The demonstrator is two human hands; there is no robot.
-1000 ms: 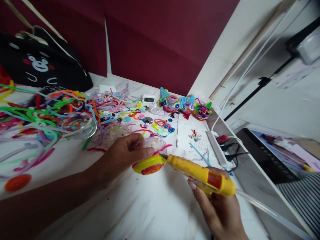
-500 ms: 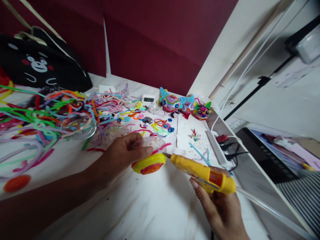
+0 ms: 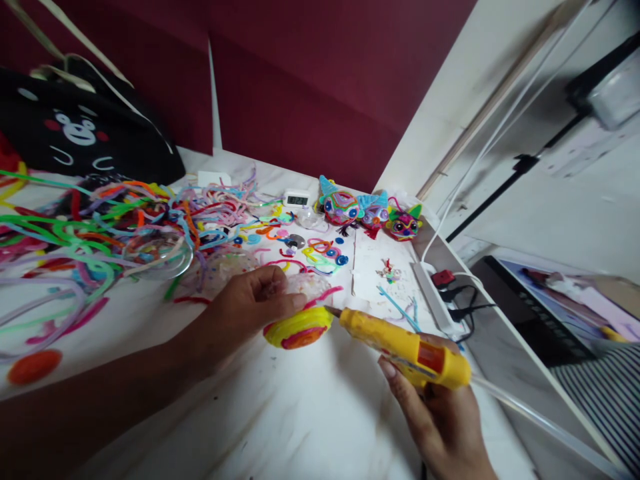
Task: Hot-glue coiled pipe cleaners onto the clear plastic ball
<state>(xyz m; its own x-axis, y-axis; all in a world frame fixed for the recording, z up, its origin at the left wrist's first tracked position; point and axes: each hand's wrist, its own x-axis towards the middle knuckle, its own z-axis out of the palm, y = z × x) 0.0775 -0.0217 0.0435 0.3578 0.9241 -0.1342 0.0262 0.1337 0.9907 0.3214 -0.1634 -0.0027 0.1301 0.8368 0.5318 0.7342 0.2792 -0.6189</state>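
The head view has, nearest, the right hand (image 3: pixel 445 413) closed round the grip of a yellow glue gun (image 3: pixel 400 343), its thumb along the side and a clear glue stick (image 3: pixel 550 427) jutting from the back. The gun's dark nozzle points at the upper right edge of a yellow, red and orange piece (image 3: pixel 299 327); whether it touches cannot be told. The piece is just above the white table (image 3: pixel 280 420), pinched at its top by the left hand (image 3: pixel 250 303), whose thumb lies along it while the other fingers are partly hidden. A pink strip (image 3: pixel 331 291) slants out beyond the thumb. Off to the left, an orange disc (image 3: pixel 35 367) lies flat. Past the hands, a clear dish (image 3: pixel 185 263) stands beside a tangle of pipe cleaners (image 3: pixel 95 223), and a power strip (image 3: pixel 433 290) with plugs in it runs along the right side. Farther back, three coloured faces (image 3: pixel 341 208) sit in a row, with a small digital clock (image 3: pixel 297 199) to their left. A black bag (image 3: pixel 125 143) stands at the far left, near a maroon backdrop (image 3: pixel 325 87).
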